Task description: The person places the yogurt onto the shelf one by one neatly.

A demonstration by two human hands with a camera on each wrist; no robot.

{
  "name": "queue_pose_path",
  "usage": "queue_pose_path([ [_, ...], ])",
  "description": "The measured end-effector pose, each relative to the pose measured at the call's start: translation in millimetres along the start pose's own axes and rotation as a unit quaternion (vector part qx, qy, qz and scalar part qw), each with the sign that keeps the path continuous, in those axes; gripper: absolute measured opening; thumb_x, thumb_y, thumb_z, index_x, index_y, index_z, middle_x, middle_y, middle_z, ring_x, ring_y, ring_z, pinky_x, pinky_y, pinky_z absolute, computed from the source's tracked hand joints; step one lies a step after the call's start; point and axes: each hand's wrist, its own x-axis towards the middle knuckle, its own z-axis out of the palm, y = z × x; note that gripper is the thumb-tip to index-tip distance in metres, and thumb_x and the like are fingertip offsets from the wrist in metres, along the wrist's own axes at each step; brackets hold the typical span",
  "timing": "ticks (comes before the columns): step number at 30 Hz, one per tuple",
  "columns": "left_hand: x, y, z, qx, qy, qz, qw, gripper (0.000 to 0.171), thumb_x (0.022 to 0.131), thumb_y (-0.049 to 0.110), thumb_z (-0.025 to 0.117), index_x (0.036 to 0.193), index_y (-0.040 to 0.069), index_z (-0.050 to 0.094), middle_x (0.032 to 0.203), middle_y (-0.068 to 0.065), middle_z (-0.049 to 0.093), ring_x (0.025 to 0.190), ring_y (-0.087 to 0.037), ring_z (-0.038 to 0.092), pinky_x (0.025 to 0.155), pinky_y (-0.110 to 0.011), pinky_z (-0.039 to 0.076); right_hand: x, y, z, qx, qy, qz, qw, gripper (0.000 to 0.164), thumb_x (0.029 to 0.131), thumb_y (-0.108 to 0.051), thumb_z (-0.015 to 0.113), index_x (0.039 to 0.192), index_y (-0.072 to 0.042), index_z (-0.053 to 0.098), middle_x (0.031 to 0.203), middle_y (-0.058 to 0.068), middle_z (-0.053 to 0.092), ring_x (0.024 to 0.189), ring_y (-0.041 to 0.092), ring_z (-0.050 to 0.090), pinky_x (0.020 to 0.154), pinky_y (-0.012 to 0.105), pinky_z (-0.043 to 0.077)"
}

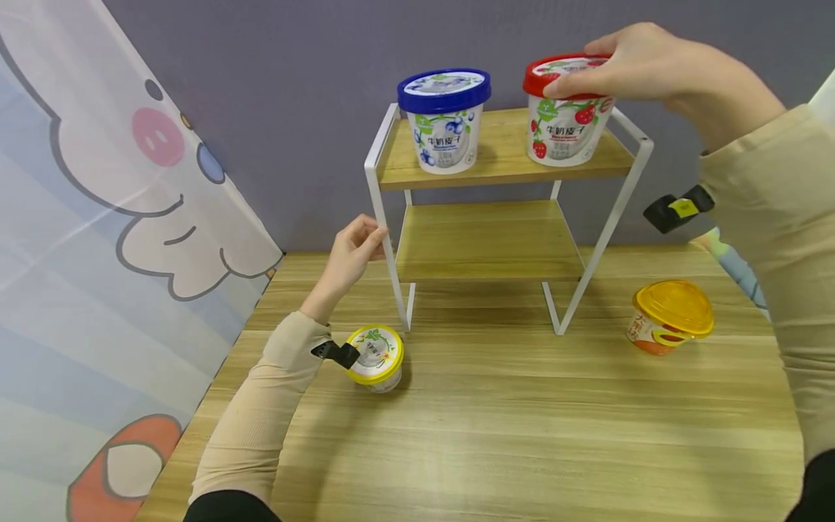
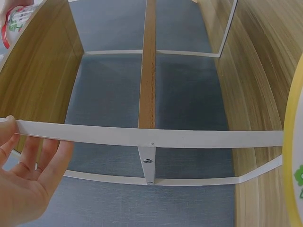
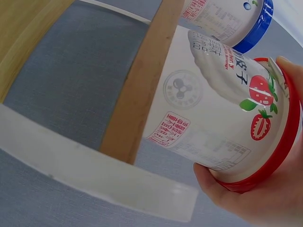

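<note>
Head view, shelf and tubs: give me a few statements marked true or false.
1. The right hand grips the red-lidded tub by its lid. True.
2. The blue-lidded tub stands on the lower shelf. False: it stands on the top shelf.
3. The left hand holds the rack's white frame. True.
4. The yellow-lidded tub is in the left hand. False: it stands on the table.
</note>
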Motion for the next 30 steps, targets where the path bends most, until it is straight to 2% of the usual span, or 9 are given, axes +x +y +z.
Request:
queue_pose_path([
  [12, -1.2, 1.1, -0.1, 0.002, 0.001, 0.013, 0.9999, 0.021, 0.092, 0.013, 0.047, 0.095, -0.008, 0.048, 0.079, -0.002, 0.054, 0.07, -0.009, 0.057, 0.071, -0.03, 0.056, -2, 2, 2, 0.015, 0.008, -0.013, 1.0, 0.09, 0.081, -0.045, 0.057, 0.142, -0.012, 0.001, 0.141, 0.021, 0.02, 0.129, 0.037, 0.015, 0.106, 0.056, 0.012],
  [19, -1.0, 0.6, 0.6, 0.001, 0.002, 0.016, 0.9999, 0.02, 0.092, 0.012, 0.047, 0.095, -0.008, 0.048, 0.079, -0.001, 0.054, 0.07, -0.009, 0.057, 0.07, -0.029, 0.056, -7, 2, 5, 0.026, 0.032, -0.012, 0.999, 0.085, 0.081, -0.045, 0.056, 0.143, -0.02, 0.004, 0.143, 0.017, 0.02, 0.125, 0.032, 0.021, 0.107, 0.051, 0.017],
  [26, -1.5, 4.8, 1.9, -0.005, 0.003, 0.007, 1.0, 0.02, 0.092, 0.011, 0.047, 0.096, -0.009, 0.048, 0.08, -0.004, 0.055, 0.071, -0.012, 0.058, 0.072, -0.031, 0.055, -16, 5, 10, 0.02, 0.058, -0.029, 0.998, 0.079, 0.084, -0.042, 0.053, 0.143, -0.021, 0.005, 0.143, 0.015, 0.018, 0.116, 0.031, 0.026, 0.105, 0.052, 0.021],
  [30, -1.2, 5.9, 1.9, -0.009, 0.004, 0.002, 1.0, 0.019, 0.092, 0.01, 0.047, 0.095, -0.009, 0.048, 0.079, -0.004, 0.055, 0.07, -0.011, 0.058, 0.072, -0.031, 0.056, -26, 8, 12, 0.03, 0.076, -0.038, 0.996, 0.077, 0.085, -0.04, 0.053, 0.143, -0.021, 0.007, 0.146, 0.011, 0.014, 0.118, 0.029, 0.025, 0.107, 0.048, 0.021],
])
